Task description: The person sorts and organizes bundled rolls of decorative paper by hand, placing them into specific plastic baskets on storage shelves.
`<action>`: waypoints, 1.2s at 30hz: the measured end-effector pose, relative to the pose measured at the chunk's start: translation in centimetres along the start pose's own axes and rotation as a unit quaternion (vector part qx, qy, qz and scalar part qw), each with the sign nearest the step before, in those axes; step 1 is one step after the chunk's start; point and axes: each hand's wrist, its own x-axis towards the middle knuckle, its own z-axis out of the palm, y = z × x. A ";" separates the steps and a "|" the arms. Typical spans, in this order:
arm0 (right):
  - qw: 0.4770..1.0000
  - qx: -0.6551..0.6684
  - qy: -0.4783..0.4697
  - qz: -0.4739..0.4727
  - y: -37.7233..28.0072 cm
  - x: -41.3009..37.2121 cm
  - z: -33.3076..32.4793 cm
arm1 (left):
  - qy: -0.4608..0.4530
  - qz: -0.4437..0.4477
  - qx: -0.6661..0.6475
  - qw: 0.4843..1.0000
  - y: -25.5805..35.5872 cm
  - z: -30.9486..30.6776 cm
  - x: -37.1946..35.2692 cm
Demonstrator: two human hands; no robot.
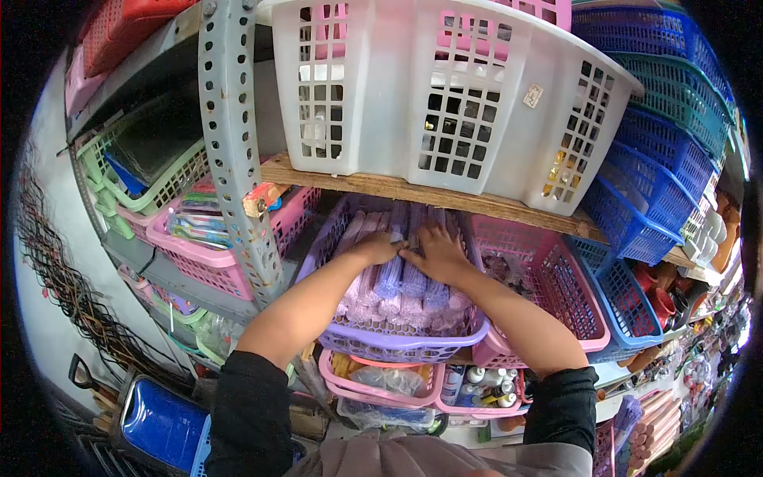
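Note:
A purple plastic basket (397,342) on the shelf holds several long bundles (389,290) in lilac and violet wrapping, laid side by side. Over the middle of these bundles, my left hand (378,249) has its fingers curled in; what they grip is hidden. Just right of it, my right hand (439,254) lies on the bundles with its fingers spread, its thumb close to my left hand. The far ends of the bundles run into shade under the upper shelf.
A large white basket (381,103) stands on a wooden shelf board (445,195) above my hands. A perforated metal post (230,151) rises at left. Pink baskets (588,310) and stacked blue baskets (636,215) flank the right side. Smaller pink baskets (381,389) sit below.

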 end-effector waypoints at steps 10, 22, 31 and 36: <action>0.974 -0.102 -0.186 0.080 0.8 1.3 -1.9 | 0.042 0.069 -0.070 0.994 2.1 -1.5 -2.5; 0.952 -0.156 -0.260 -0.046 2.4 2.3 -3.3 | 0.070 0.061 -0.041 0.995 -1.8 2.6 3.0; 0.967 -0.099 -0.234 0.011 2.8 3.0 -2.7 | 0.124 0.043 0.007 0.991 -1.0 2.3 1.4; 0.959 -0.156 -0.238 -0.004 4.3 5.5 -0.8 | 0.059 0.038 0.006 0.998 -3.2 4.2 5.5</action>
